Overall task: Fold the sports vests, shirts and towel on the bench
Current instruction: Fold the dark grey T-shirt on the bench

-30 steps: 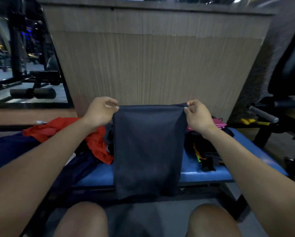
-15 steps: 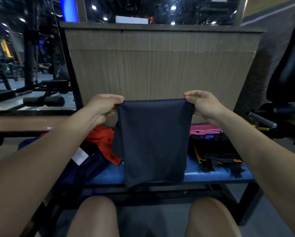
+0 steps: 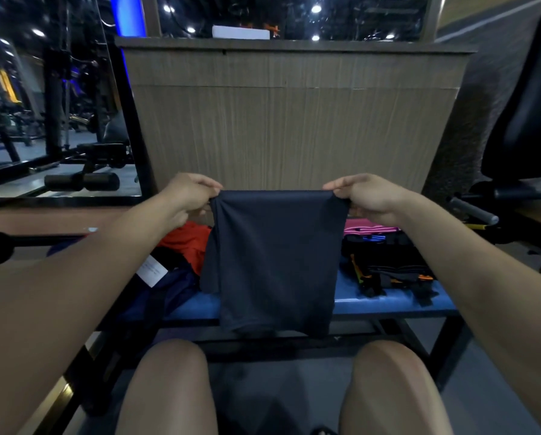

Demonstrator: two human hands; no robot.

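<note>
Background: a wood-grain panelled counter (image 3: 294, 133) stands behind the work area, with a white box (image 3: 241, 33) on its top ledge. At left, a mirror (image 3: 52, 98) reflects black gym machines and a padded roller (image 3: 81, 182). At right, a black upholstered seat (image 3: 526, 120) sits above a grey-gripped bar handle (image 3: 473, 210). Dark flooring (image 3: 281, 390) lies below.

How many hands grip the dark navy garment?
2: the left hand pinches the dark navy garment at its top left corner, the right hand its top right.
</note>
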